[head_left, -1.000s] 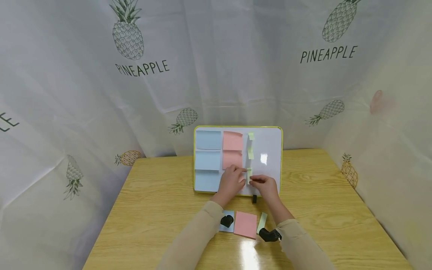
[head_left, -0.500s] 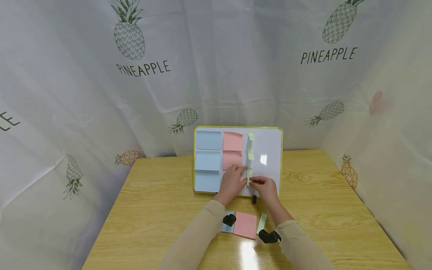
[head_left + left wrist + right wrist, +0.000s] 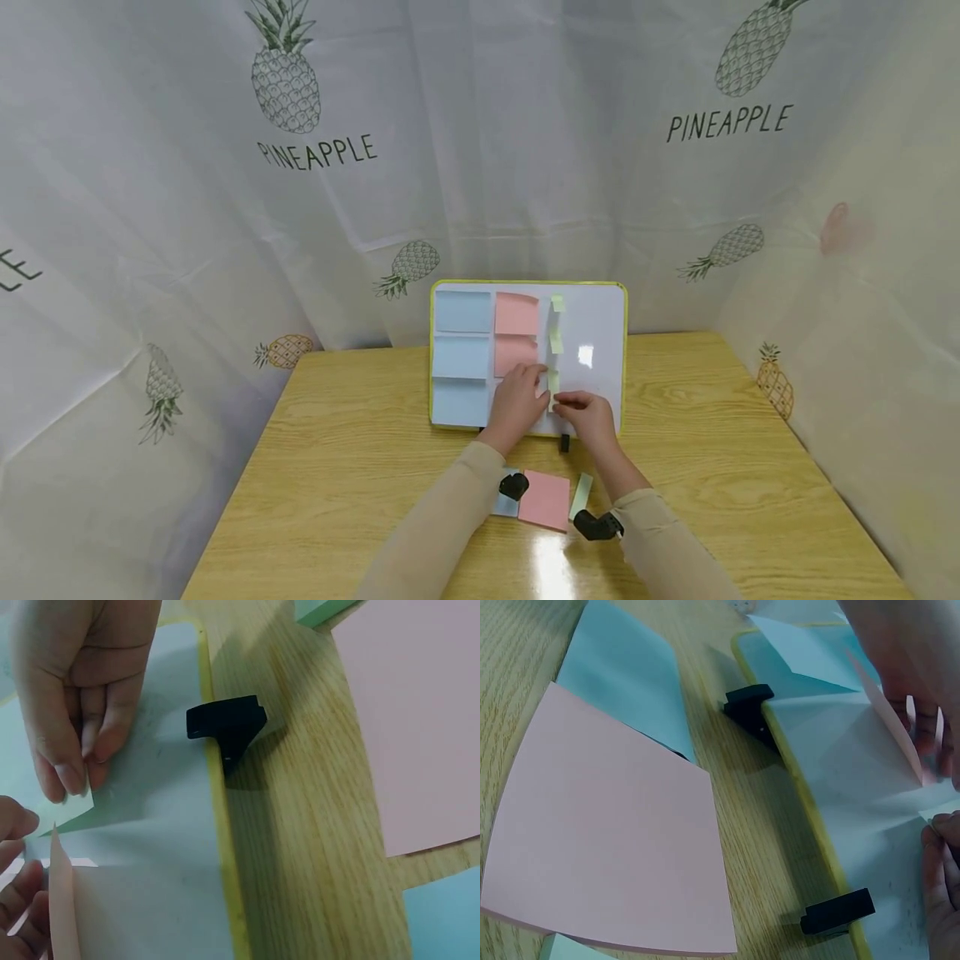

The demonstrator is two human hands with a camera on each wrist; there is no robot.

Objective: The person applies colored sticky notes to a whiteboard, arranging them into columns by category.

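A whiteboard [image 3: 592,312] with a yellow rim stands tilted on black feet. My right hand [image 3: 592,415] pinches the lower end of a narrow light green sticky note [image 3: 553,382], seen also in the left wrist view, where the green note [image 3: 79,812] lies under its fingertips. At the note's top, my left hand [image 3: 516,406] touches with an extended finger; its other fingers are partly hidden. Behind that hand, a pink sticky note [image 3: 889,716] sticks out from the board in the right wrist view. Two more green notes [image 3: 557,340] are higher in the same column.
Blue notes [image 3: 461,357] and pink notes [image 3: 517,313] form columns on the board's left. On the wooden table [image 3: 337,467] in front lie a blue pad [image 3: 507,507], a pink pad [image 3: 545,500] and a narrow green pad [image 3: 581,497]. A black foot [image 3: 565,443] juts forward below the board.
The left hand has shifted slightly right and its finger slightly up along the note's top. The right hand stays almost still, pinching the green note.
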